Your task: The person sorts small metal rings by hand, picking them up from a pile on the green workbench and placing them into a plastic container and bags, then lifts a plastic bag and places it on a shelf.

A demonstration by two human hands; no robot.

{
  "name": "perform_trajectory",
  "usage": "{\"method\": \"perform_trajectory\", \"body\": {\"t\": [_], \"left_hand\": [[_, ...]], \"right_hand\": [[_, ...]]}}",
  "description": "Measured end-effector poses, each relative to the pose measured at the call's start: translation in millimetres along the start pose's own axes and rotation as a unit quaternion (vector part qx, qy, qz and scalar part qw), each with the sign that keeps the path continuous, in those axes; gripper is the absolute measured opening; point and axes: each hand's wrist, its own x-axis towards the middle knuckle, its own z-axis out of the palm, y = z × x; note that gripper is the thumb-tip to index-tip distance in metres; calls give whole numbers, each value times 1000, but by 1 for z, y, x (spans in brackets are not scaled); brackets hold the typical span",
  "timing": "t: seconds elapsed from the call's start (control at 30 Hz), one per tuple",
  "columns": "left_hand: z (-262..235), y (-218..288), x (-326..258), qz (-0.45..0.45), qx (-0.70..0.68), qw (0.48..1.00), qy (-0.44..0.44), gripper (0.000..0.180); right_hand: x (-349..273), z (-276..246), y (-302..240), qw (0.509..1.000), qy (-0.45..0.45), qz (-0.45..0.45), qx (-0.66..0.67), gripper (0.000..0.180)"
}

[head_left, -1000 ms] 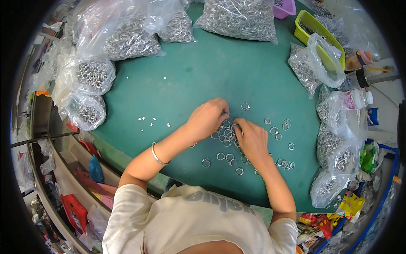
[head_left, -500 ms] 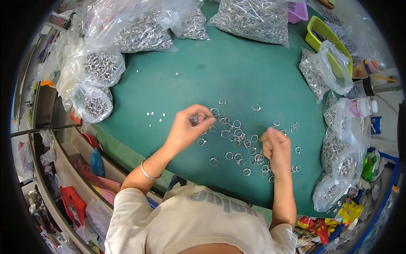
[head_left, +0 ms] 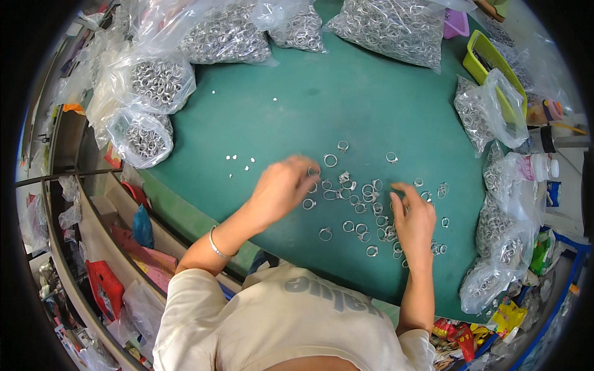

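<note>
Several small silver metal rings lie scattered on the green table in front of me. My left hand hovers over the left side of the scatter, fingers curled and blurred, fingertips by a ring; whether it holds one I cannot tell. My right hand rests on the right side of the scatter with fingers spread over the rings. A thin bangle sits on my left wrist. A few tiny white bits lie left of the rings.
Clear plastic bags full of rings line the table's left, with another large bag of rings at the back and more bags of rings down the right edge. A yellow-green tray stands at the back right. Shelves with clutter run below the left edge.
Both hands were together over the middle of the rings, then moved apart: the left hand to the left side, the right hand to the right. The view has shifted slightly.
</note>
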Motion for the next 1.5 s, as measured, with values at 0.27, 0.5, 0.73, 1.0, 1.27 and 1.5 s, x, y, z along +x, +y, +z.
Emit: {"method": "perform_trajectory", "body": {"t": [0.27, 0.5, 0.73, 1.0, 1.27, 1.5], "left_hand": [[25, -23, 40, 137, 73, 984, 93, 8], [-12, -24, 28, -143, -515, 839, -100, 11], [1, -34, -22, -171, -595, 781, -78, 19], [3, -33, -46, -197, -625, 750, -91, 16], [14, -13, -13, 4, 44, 990, 130, 28], [16, -5, -14, 15, 48, 993, 103, 24]], "right_hand": [[29, 21, -17, 977, -45, -26, 206, 13], [-6, -5, 28, 966, -56, 41, 248, 13], [-21, 9, -5, 998, -14, -53, -15, 19], [-25, -6, 9, 994, 25, 90, -62, 18], [-7, 23, 7, 997, 28, -61, -39, 9], [-5, 9, -4, 997, 52, -55, 16, 22]]}}
